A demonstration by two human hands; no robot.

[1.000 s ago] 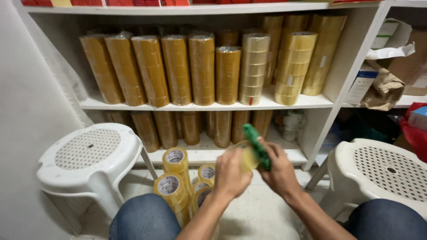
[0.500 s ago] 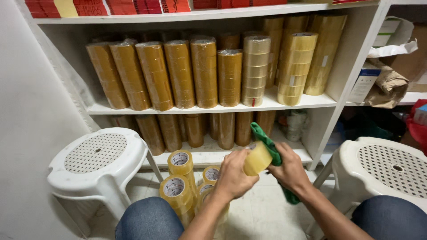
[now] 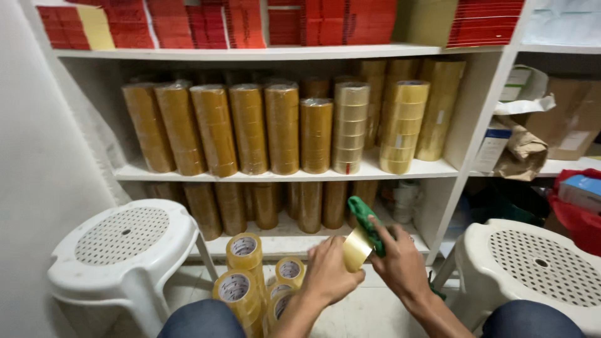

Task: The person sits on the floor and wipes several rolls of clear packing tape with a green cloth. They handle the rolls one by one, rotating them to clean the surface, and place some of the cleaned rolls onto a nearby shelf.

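My left hand [image 3: 328, 270] grips a single yellowish roll of packing tape [image 3: 355, 248] in front of the lower shelf. My right hand [image 3: 400, 263] holds a green cloth [image 3: 366, 222] pressed against the roll's right side. Below my hands, several stacks of tape rolls [image 3: 245, 275] stand on the floor between my knees. Tall stacks of brown tape rolls [image 3: 282, 128] fill the middle shelf, and more stand on the lower shelf behind my hands.
A white perforated stool [image 3: 122, 250] stands at the left and another white stool [image 3: 538, 263] at the right. Red packs [image 3: 250, 22] line the top shelf. Boxes and a crumpled paper bag [image 3: 526, 150] sit on the right-hand shelving. A white wall runs along the left.
Both hands with the roll and cloth have risen slightly and the roll has turned in my left hand. The camera has tilted up, showing the top shelf.
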